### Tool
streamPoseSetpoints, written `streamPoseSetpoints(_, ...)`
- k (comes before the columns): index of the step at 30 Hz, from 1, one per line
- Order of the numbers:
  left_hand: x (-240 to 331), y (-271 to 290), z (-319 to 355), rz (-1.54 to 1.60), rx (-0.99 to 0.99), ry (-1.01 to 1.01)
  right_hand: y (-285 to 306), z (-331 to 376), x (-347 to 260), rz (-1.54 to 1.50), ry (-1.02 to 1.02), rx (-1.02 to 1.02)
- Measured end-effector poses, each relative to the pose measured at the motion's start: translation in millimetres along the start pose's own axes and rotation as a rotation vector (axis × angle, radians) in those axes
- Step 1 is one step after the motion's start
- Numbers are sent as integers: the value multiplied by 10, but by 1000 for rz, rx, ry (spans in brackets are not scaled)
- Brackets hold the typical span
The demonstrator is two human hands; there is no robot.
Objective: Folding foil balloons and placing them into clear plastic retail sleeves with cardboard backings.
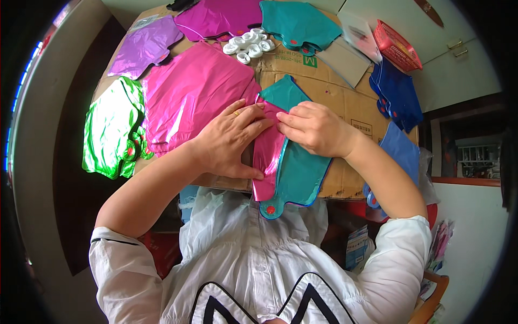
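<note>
Right hand (313,129): thumb and fingertips closed together, looks like a pinch on the upper right edge of the pink foil strip (264,162); exact grip partly hidden by the fingers. Left hand (232,135): spread, palm down, not clenched, fingertips at the strip's upper part, thumb tip on its lower part. Strip sits between the hands, right of the left palm and left of the right hand, long axis running away from the person; both hands touch it, so neither is nearer. It lies on top of the teal foil piece (302,173), along that piece's left side; teal has the same long axis, red-dotted tab toward the person, hanging past the near edge of the cardboard-topped bench (345,100). Can't tell if strip joins the big pink foil (189,92) left of the left hand. Further left: green foil pile (110,129). Far side: purple foil (143,48), white rolls (251,36), another teal pile (299,21). Right: dark blue pile (396,92), red basket (396,46) behind it
</note>
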State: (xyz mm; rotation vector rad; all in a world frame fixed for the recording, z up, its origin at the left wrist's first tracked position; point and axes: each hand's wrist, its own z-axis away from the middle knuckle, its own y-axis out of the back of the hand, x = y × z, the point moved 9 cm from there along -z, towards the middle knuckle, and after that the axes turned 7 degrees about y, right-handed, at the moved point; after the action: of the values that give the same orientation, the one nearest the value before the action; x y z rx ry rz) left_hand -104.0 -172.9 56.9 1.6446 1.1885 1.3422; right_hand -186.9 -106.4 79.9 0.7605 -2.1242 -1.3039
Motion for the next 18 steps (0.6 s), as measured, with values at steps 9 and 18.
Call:
streamPoseSetpoints(9,-9,-38,10,-6,-59,17,213,937,443,-392,-1147,-91)
streamPoseSetpoints(18,10,-37,1,26,-59,7,45,937,515,-291,-1177,-90)
